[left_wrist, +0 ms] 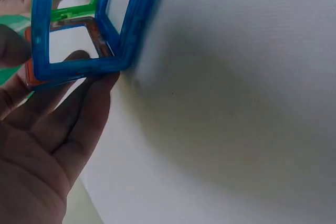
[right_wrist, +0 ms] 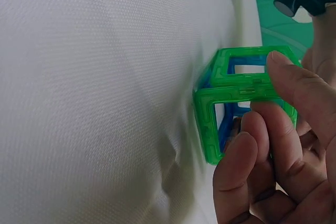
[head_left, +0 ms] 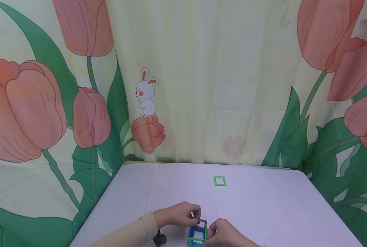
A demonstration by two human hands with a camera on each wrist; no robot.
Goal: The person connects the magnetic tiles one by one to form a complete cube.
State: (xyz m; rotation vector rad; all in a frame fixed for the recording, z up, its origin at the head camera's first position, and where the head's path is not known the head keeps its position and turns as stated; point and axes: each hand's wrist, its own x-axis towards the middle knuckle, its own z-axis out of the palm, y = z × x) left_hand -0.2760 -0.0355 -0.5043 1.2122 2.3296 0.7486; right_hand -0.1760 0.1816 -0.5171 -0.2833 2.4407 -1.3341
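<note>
An open-framed cube of magnetic tiles (left_wrist: 41, 30), with blue and green sides, stands near the front of the table. An orange-brown magnetic tile (left_wrist: 100, 39) forms its far side. My left hand (head_left: 180, 213) reaches in from the left and pinches this tile, fingers along its outer face, the thumb by the blue edge. From the right, my right hand (head_left: 225, 233) holds the cube's green side (right_wrist: 205, 124). Its thumb presses on a green tile (right_wrist: 244, 80), and its other fingertips lie against the neighbouring green frame.
A single green square tile (head_left: 220, 185) lies flat toward the back of the white-covered table (head_left: 263, 199). Behind the table hangs a curtain (head_left: 202, 85) printed with tulips and a rabbit. A dark wrist camera (head_left: 160, 239) sits under the left sleeve.
</note>
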